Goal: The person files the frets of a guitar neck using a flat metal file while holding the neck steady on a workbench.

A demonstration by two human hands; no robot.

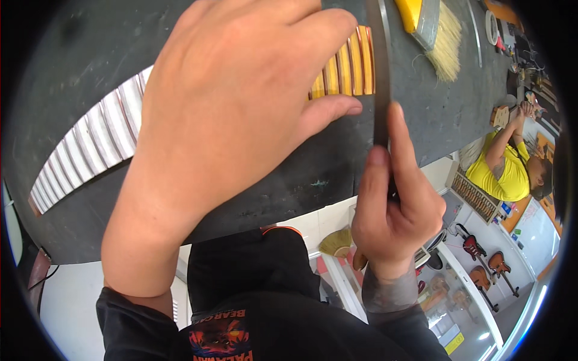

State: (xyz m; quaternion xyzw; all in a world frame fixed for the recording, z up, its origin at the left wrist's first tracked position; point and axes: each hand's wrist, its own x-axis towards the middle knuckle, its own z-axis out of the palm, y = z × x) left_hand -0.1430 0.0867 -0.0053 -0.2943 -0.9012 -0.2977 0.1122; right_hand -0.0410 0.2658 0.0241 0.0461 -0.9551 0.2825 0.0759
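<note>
A long ribbed strip (96,133) lies across the dark tabletop, white bands with thin dark lines at its left and yellow bands at its right end. My left hand (241,78) covers the middle of it and grips it from above. The thumb lies along the strip's near edge, and the other fingertips are hidden. My right hand (397,198) is closed on a long, thin, flat metal bar (381,72), with the index finger stretched along its side. The bar stands close beside the strip's right end; I cannot tell whether they touch.
A brush (442,45) with pale bristles and a yellow handle lies at the far right of the dark tabletop (289,180). Farther right, a person in a yellow shirt (503,168) sits at a cluttered bench. Guitars (480,280) and a straw broom (336,242) are beyond the near edge.
</note>
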